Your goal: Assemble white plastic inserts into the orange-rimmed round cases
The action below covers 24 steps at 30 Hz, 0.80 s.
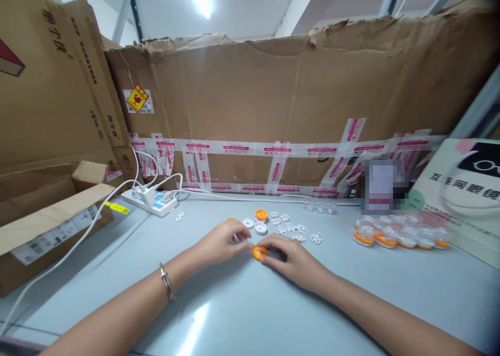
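The right hand (294,258) pinched an orange disc (258,252) between thumb and fingers, near the table's (230,309) middle. Just left, the left hand (224,242) curled; whether it gripped anything, I could not tell. White discs (260,228) lay farther off.

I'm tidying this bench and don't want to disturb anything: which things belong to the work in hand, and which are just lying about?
Work, apparently:
orange disc, in the right hand
white discs
white plates
orange-and-white cluster at right

Lying about, apparently:
power strip
open box
big carton
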Available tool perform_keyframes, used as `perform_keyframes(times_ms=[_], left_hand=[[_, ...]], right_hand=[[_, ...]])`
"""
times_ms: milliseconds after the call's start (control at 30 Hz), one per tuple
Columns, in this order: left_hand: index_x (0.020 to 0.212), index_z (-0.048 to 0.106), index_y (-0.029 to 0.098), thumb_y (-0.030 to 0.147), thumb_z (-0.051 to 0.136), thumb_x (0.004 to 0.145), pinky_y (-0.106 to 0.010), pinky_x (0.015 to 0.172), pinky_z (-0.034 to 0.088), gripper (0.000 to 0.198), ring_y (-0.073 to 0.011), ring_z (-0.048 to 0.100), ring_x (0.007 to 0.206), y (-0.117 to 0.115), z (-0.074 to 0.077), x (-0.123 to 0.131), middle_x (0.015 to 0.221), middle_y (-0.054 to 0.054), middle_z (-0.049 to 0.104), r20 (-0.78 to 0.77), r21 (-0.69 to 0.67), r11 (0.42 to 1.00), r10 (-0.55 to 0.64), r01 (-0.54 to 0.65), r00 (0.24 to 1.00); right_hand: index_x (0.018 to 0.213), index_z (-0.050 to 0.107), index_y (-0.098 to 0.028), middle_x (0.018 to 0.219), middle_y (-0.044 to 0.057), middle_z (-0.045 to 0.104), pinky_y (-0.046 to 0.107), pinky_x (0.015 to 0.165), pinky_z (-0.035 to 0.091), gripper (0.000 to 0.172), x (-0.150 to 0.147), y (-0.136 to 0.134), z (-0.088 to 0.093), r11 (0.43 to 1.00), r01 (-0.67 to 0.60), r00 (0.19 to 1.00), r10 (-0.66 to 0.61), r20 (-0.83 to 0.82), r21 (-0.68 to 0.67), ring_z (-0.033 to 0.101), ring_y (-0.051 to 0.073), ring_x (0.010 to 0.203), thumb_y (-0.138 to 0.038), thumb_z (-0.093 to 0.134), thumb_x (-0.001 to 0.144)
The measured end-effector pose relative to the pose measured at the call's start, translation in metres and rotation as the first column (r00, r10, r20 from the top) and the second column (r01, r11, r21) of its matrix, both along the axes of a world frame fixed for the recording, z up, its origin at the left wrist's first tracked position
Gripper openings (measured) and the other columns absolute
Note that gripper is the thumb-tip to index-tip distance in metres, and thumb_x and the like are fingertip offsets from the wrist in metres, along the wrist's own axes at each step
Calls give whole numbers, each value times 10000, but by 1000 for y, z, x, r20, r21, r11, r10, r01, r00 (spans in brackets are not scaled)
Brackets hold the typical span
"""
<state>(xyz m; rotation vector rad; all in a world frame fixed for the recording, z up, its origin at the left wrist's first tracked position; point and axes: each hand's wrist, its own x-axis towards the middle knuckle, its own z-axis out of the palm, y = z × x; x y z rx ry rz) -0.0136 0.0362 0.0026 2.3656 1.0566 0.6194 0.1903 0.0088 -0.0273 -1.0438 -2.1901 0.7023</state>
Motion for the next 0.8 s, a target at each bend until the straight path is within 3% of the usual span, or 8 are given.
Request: perform_keyframes(times_ms=[67, 133, 233, 333, 600, 800], left_hand=[[851, 616, 143, 273, 537, 786, -231, 664, 439, 166, -150, 580, 755, 8, 15, -16, 844, -52, 646, 3, 14, 995, 97, -97, 995], [806, 624, 140, 277, 522, 782, -238, 661, 433, 173, -155, 579, 732, 14, 29, -34, 806, -48, 653, -112, 13, 987, 160, -160, 981], [785, 648, 163, 260, 580, 712, -221, 623, 419, 139, -160, 592, 713, 19, 41, -57, 785, -28, 664, -381, -132, 986, 41, -98, 924], [793, 658, 186, 277, 598, 682, -212, 613, 412, 156, -165, 603, 728, 18, 40, -64, 793, -20, 670, -481, -170, 980, 8, -102, 877], [742, 642, 184, 199, 564, 623, -194, 491, 376, 143, -158, 592, 636, 17, 24, -54, 724, -14, 666, -542, -122, 984, 47, -133, 839], [702, 665, 175, 133, 484, 625, -215, 541, 378, 201, -165, 588, 644, 12, 27, -47, 712, -32, 672, -533, -19, 992, 99, -129, 841]], right_hand=[[963, 603, -220, 976, 25, 637, 308, 828, 431, 184, 1, 0, 0, 1000, 10, 1000, -10, 4, -2, 568, 170, 920, -198, 546, 789], [986, 594, -216, 999, 35, 635, 320, 836, 435, 207, 2, 0, -1, 999, 28, 1000, -28, 8, -18, 570, 178, 932, -209, 544, 785], [1008, 584, -214, 1003, 43, 640, 338, 829, 448, 235, 2, 0, -3, 996, 74, 997, -74, 16, -47, 582, 189, 920, -245, 553, 777], [1017, 576, -221, 999, 40, 647, 346, 827, 453, 249, 2, 0, -4, 994, 96, 995, -95, 24, -56, 588, 190, 912, -264, 563, 772], [1039, 559, -218, 1012, 39, 645, 343, 845, 450, 267, 1, 1, -4, 994, 88, 996, -87, 19, -65, 588, 183, 929, -268, 561, 777], [1037, 556, -204, 1011, 46, 647, 347, 861, 448, 276, 2, 1, -4, 994, 80, 997, -79, 11, -71, 592, 183, 939, -241, 567, 764]])
